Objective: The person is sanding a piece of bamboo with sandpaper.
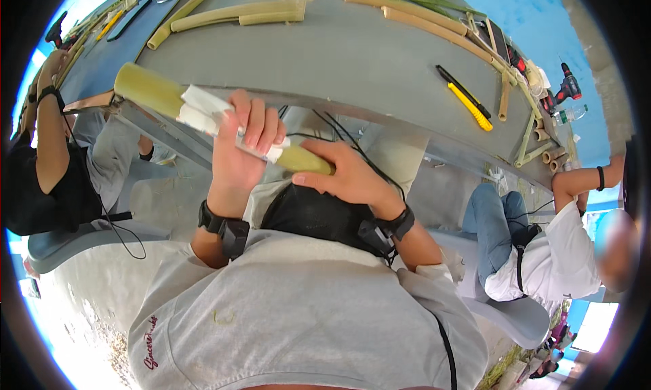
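A pale green bamboo tube [150, 92] slants across in front of me, its far end up to the left over the table's front edge. Round its middle lies a folded white sheet [205, 108], maybe paper or sandpaper; its kind is unclear. My left hand [239, 142] is closed over the sheet and presses it against the tube. At the lower right end, my right hand [356, 174] grips the bamboo, thumb and fingers on either side. Part of the tube is hidden under the left fingers and the sheet.
On the grey table [380, 71] lie a yellow-and-black utility knife [468, 104], bamboo pieces [241, 15] at the back, and longer bamboo lengths [434, 31] at right. A drill [568, 85] stands beyond. People sit on both sides; black cables [339, 129] hang below the table.
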A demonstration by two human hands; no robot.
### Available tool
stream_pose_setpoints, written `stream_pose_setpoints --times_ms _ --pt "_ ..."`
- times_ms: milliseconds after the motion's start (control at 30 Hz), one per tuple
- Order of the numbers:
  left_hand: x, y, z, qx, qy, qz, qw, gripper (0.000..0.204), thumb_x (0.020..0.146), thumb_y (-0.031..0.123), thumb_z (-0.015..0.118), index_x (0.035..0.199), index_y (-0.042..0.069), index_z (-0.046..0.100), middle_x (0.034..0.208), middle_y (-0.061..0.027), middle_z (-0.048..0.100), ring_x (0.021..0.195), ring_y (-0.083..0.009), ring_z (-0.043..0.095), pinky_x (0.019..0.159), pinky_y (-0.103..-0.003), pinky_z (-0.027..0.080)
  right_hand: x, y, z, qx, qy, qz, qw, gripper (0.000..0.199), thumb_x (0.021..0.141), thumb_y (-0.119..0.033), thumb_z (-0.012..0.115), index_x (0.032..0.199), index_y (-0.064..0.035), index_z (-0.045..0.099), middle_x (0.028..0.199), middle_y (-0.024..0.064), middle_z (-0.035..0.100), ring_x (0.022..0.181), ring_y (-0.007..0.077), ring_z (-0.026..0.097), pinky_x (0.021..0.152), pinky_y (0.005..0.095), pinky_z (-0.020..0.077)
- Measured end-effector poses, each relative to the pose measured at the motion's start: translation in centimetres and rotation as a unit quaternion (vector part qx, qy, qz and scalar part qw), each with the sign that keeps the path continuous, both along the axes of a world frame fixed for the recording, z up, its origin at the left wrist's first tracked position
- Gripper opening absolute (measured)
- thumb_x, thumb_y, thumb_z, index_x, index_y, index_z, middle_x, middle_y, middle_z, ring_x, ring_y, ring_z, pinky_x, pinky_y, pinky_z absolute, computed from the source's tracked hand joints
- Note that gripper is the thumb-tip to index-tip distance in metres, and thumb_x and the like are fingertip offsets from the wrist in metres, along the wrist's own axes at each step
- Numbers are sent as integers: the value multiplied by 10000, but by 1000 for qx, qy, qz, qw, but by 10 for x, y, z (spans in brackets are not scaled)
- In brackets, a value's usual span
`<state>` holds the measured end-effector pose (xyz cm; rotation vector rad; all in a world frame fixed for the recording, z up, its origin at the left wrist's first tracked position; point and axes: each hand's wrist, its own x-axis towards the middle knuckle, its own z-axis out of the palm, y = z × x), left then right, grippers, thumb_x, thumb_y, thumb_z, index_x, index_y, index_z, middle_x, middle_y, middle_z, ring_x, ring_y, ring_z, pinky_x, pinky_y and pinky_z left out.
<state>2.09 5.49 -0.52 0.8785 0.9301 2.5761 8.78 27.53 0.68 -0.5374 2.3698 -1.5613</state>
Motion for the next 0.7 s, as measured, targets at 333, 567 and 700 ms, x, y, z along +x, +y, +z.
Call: stream_pose_setpoints --times_ms 333,567,700 --pt "-28 -92 4 -311 139 400 851 235 989 181 717 908 104 511 720 32 502 644 -108 486 637 -287 421 39 94 -18 -46 171 -250 952 176 986 -106 678 1117 -4 736 930 75 790 854 128 703 807 291 542" --pt "-20 -104 13 -394 88 439 803 220 894 -35 750 895 47 547 705 0 529 635 -96 539 609 -274 450 108 166 -7 -64 232 -441 865 169 989 -92 611 1034 31 718 778 84 716 680 134 646 654 267 503" --pt "-15 -102 51 -255 88 390 880 201 961 43 695 883 64 510 705 -8 486 601 -103 469 586 -285 394 125 188 35 -29 331 -467 819 155 985 -56 587 990 59 692 735 95 647 607 132 580 583 265 466"
